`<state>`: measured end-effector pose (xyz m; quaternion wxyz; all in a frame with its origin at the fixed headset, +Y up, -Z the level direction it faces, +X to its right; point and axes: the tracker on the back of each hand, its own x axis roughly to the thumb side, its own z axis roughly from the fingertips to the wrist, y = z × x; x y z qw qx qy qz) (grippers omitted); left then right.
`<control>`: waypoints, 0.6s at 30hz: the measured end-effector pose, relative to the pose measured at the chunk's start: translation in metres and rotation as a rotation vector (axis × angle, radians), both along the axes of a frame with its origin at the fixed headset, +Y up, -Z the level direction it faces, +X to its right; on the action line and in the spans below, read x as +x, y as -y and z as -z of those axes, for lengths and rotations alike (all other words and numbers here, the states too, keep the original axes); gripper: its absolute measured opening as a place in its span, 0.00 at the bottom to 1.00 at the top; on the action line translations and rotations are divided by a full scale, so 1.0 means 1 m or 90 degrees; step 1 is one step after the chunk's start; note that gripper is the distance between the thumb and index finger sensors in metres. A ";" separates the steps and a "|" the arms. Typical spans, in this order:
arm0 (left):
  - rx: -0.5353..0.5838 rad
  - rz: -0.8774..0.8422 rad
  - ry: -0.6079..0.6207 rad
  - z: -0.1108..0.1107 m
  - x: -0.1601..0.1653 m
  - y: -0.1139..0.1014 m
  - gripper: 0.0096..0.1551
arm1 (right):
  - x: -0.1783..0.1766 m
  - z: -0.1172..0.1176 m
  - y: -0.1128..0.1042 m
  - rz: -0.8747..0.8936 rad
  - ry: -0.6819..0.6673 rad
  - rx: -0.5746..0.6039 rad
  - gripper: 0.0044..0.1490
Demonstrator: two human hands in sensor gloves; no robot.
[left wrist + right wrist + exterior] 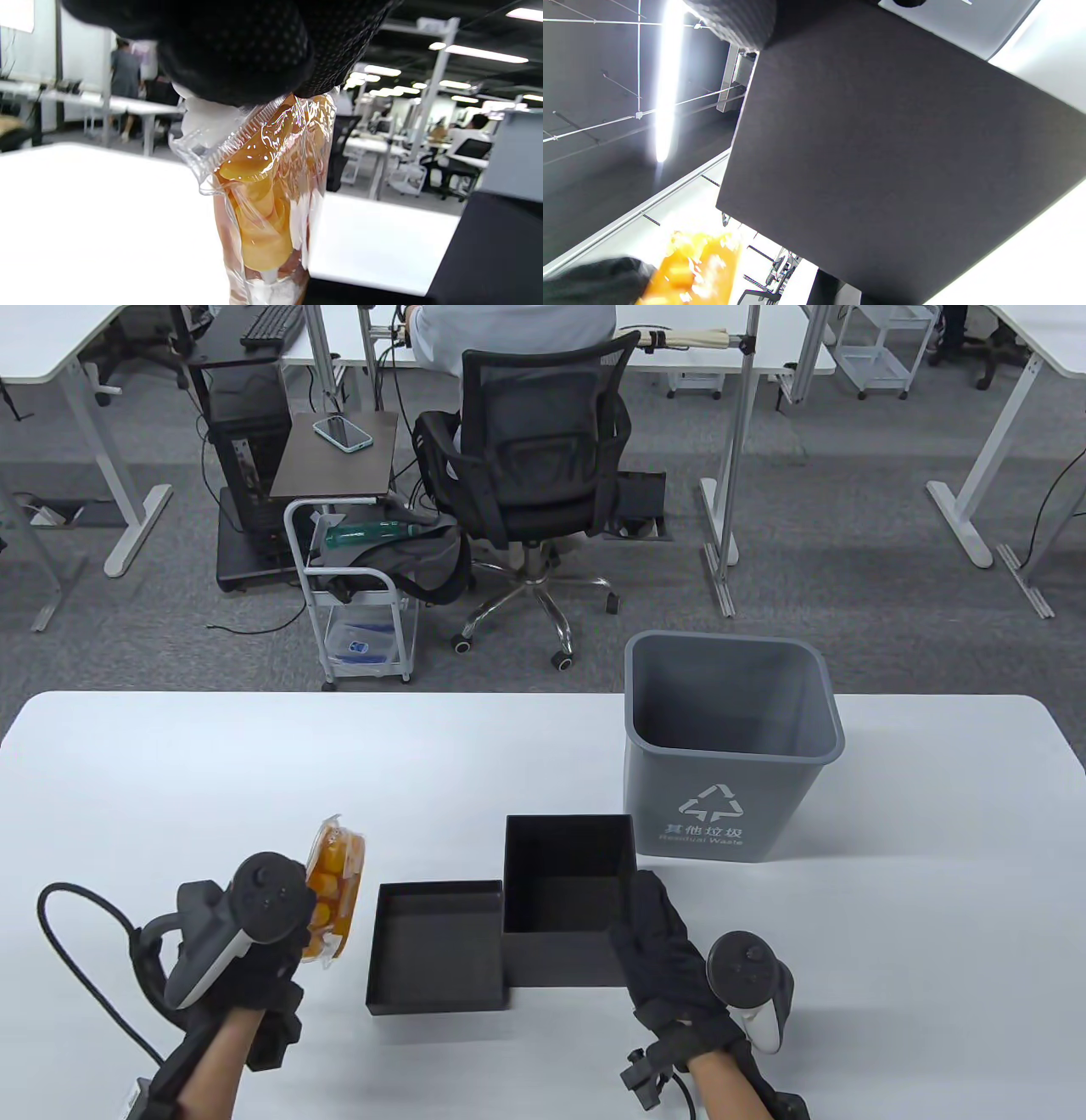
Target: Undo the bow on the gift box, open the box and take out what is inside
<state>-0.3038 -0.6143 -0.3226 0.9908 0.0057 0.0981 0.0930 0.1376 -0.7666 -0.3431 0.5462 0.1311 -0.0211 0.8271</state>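
Note:
The black gift box [567, 899] stands open near the table's front, and its inside looks dark and bare. Its lid [437, 943] lies upturned, touching the box's left side. My left hand [280, 929] holds a clear plastic pack of orange pieces [333, 886] upright to the left of the lid; the left wrist view shows the pack [271, 190] pinched under the glove. My right hand [657, 942] grips the box's near right corner. The right wrist view shows the box wall [903, 161] close up and the pack [691, 267] blurred. No ribbon is in sight.
A grey waste bin [730, 738] stands on the white table [170, 780] just behind and right of the box. Beyond the table's far edge are an office chair [534, 466] with a seated person, a small cart [361, 585] and other desks.

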 end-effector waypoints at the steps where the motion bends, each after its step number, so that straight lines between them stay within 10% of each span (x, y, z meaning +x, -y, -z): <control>1: -0.014 -0.025 -0.014 0.003 -0.010 0.011 0.21 | 0.000 0.000 0.000 -0.003 0.001 0.001 0.46; 12: -0.132 -0.317 -0.050 0.045 -0.092 0.105 0.22 | 0.000 -0.001 -0.001 -0.005 0.003 0.000 0.45; 18: -0.134 -0.266 -0.068 0.057 -0.103 0.142 0.22 | -0.001 0.000 -0.001 -0.002 0.003 0.001 0.45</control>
